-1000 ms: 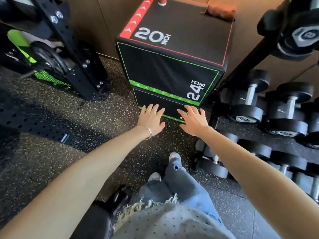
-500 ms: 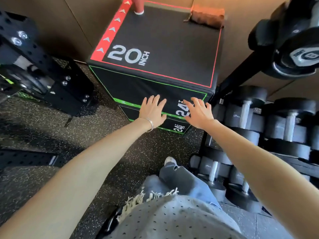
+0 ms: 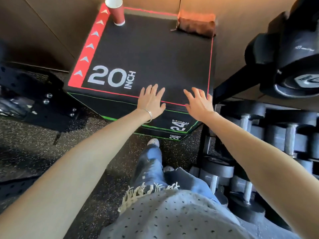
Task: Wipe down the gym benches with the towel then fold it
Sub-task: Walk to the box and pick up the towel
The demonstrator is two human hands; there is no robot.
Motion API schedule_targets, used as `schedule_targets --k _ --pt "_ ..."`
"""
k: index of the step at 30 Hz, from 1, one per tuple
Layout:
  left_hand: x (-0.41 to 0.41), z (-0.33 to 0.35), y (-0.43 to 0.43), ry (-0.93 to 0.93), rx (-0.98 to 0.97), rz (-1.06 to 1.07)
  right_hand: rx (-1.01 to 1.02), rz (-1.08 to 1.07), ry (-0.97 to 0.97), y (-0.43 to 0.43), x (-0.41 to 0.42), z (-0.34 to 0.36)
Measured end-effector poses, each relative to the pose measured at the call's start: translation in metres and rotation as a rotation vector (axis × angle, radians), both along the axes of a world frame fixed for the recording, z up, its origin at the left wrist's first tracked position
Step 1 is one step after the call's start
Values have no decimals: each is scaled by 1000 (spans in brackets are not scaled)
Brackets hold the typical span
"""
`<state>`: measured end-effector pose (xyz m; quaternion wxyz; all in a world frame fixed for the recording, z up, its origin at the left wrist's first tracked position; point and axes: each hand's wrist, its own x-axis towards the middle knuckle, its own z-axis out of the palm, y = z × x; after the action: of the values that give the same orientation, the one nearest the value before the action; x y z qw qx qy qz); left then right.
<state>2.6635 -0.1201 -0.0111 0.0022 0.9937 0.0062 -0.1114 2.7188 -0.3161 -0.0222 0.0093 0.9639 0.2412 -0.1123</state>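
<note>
Fingers [image 3: 153, 90] of the left hand [image 3: 151, 102] are straight and spread, grasping nothing; the right hand [image 3: 200, 104] is likewise released and splayed, empty. Nearest the camera hangs a grey dotted knit top with a fringed hem [image 3: 172, 213]; beyond it a leg in blue jeans [image 3: 151, 163] stands on the black speckled rubber floor [image 3: 43, 152]; both bare forearms reach forward, a thin silver bangle [image 3: 149, 115] on the left wrist. Both hands lie side by side, apart, over the near edge of the black padded box worktop [image 3: 146, 57] with red edging and a white "20 INCH" mark; whether the palms press on it cannot be told. Black dumbbells on a rack [image 3: 276, 135] stand just right of the worktop. At its far left corner a red paper cup [image 3: 116, 12] stands upright; at its far right corner lies the rolled brown towel [image 3: 196, 26], well apart from both hands.
</note>
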Motion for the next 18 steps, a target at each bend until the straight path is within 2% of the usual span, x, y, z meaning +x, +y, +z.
schedule_targets --k 11,18 --pt "118 0 43 3 9 -114 8 -121 -37 43 101 10" --pt "155 -12 49 39 10 -112 -33 -119 0 45 148 11"
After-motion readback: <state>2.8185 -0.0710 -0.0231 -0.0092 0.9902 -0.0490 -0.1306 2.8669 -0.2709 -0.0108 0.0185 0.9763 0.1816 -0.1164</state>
